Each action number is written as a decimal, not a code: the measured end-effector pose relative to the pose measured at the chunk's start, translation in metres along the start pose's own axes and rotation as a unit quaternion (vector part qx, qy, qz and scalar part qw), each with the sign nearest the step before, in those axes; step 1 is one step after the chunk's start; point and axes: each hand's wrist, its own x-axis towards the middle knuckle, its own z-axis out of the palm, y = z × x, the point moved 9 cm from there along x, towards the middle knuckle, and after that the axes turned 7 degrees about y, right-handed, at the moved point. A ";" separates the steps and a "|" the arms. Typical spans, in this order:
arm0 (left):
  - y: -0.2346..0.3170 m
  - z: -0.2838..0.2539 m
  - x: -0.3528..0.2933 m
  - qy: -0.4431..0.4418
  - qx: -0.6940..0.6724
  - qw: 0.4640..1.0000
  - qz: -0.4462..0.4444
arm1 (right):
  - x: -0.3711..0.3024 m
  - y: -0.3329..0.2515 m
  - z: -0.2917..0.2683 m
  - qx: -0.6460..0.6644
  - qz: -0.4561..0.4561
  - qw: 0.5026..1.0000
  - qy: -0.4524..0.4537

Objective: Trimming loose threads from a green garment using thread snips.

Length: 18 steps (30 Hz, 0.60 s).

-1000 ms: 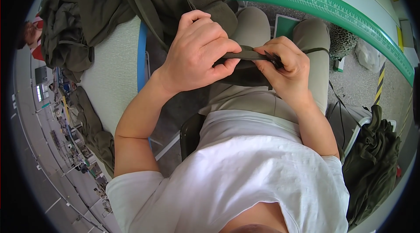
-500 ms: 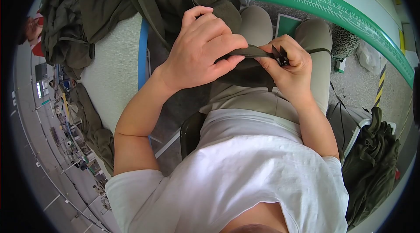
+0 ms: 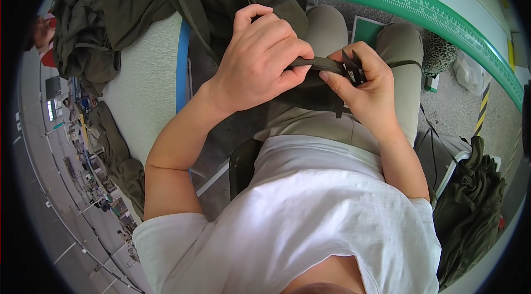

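Above my lap, my left hand (image 3: 264, 56) pinches the folded edge of a dark olive garment (image 3: 318, 64) between thumb and fingers. A pair of black thread snips (image 3: 354, 67) sits in my right hand (image 3: 365, 81), its short blades pointing up beside the fabric edge. The right thumb and fingers lie against the same edge, close to the blades. Whether the blades touch the cloth I cannot tell. Part of the garment hangs below my hands over my lap, and the snips' handle is mostly hidden in the right palm.
More olive garments (image 3: 133, 6) lie heaped on the pale table (image 3: 144, 73) at the left. A green measuring edge (image 3: 409, 6) curves along the far right worktable. Olive cloth (image 3: 470, 205) hangs over a grey bin at the right. A person (image 3: 43, 34) shows at the far left.
The snips' blades have come further up into view and stand wider apart. My right thumb has shifted slightly left along the fabric edge; my left hand has hardly moved.
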 end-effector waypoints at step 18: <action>0.002 -0.004 0.002 0.004 0.024 1.000 0.004 | -0.025 -0.002 0.037 0.094 0.158 0.973 -0.139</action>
